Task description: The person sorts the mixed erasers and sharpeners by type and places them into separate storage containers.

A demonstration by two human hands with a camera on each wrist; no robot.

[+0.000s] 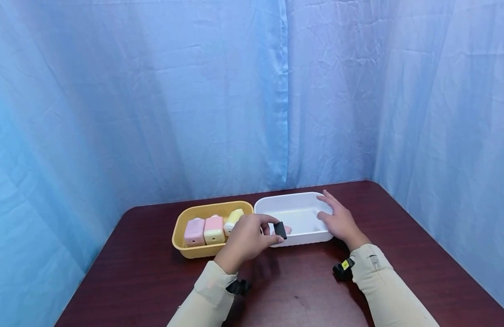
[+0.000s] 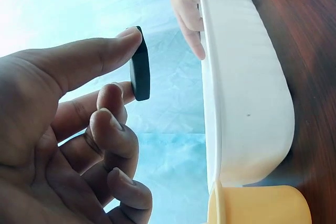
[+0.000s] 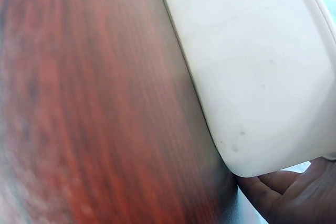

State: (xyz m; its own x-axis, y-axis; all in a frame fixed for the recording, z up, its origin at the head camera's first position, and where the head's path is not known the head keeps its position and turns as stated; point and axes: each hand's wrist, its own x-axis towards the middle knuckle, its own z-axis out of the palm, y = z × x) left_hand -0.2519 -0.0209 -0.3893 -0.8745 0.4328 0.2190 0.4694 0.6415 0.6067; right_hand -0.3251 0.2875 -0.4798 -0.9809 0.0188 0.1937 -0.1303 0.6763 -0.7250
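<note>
Between thumb and fingertips, my left hand [image 1: 248, 236] pinches a small flat black block [image 2: 139, 66] by its edges. It is raised in front of the near left part of a white plastic bin [image 1: 294, 200]. My right hand [image 1: 339, 220] rests over the right end of that bin, its thumb and fingers spread above the inside and its palm by the outer wall. A small pink piece [image 1: 288, 230] lies in the bin, partly hidden behind the black block. In the right wrist view, only part of the right hand [image 3: 294, 195] shows beside the bin's end wall.
A yellow bin [image 1: 179, 225] stands against the white one's left end. Inside are a lilac bottle-like block [image 1: 194, 232], a pink and yellow one [image 1: 214, 229] and a pale yellow one [image 1: 234, 218]. Blue curtains [image 1: 219, 100] border the dark red wooden table [image 1: 301, 290].
</note>
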